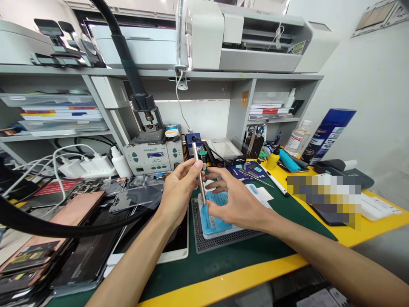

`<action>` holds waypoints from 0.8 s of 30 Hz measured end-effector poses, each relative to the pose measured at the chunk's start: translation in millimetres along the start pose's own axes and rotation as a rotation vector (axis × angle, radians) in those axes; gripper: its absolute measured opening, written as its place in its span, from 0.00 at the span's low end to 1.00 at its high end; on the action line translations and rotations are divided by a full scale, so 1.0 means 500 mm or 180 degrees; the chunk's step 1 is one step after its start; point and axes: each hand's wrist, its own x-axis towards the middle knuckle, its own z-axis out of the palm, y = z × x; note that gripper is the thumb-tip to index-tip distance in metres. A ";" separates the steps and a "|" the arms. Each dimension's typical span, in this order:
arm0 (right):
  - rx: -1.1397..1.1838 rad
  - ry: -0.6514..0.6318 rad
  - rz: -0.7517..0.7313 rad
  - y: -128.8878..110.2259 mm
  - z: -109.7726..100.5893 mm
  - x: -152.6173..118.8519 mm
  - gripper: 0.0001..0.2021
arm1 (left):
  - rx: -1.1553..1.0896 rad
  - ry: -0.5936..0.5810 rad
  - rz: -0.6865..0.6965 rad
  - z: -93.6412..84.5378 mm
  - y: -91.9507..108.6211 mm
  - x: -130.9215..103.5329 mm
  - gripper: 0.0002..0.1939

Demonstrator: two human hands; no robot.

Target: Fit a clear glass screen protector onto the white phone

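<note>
Between the thumb and fingers of my left hand (182, 183) is a slim, straight silver piece (201, 185), held steeply tilted. It shows as a narrow strip, so I cannot tell whether it is a pen-like tool or a phone seen edge-on. My right hand (234, 194) is just to its right, fingers curved and apart. Its thumb tip lies beside the piece's lower end; whether they touch is unclear. Below both hands lies a blue-and-white packet (217, 228) on a dark perforated mat (200, 245). The right hand partly covers the packet.
A white-framed tablet (177, 253) and stacked phone parts (86, 243) lie left. A black hose (79, 230) crosses there. Behind stand a rework station (148, 157) and a flat black-edged device (225, 153). A white pen (275, 179), bottles and a blue spray can (329, 134) are right.
</note>
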 end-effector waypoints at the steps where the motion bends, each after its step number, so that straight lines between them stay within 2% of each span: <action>1: -0.0015 0.0024 -0.0001 0.000 0.000 0.000 0.34 | -0.0006 -0.0002 0.0006 0.000 -0.002 0.001 0.24; 9: -0.0087 0.0120 -0.0185 0.009 -0.002 0.000 0.33 | 0.0065 -0.0006 -0.0026 0.000 -0.013 -0.001 0.25; 24: 0.0017 0.0361 -0.0072 0.000 -0.013 0.001 0.31 | 0.0287 -0.0139 0.0006 0.001 -0.013 -0.009 0.30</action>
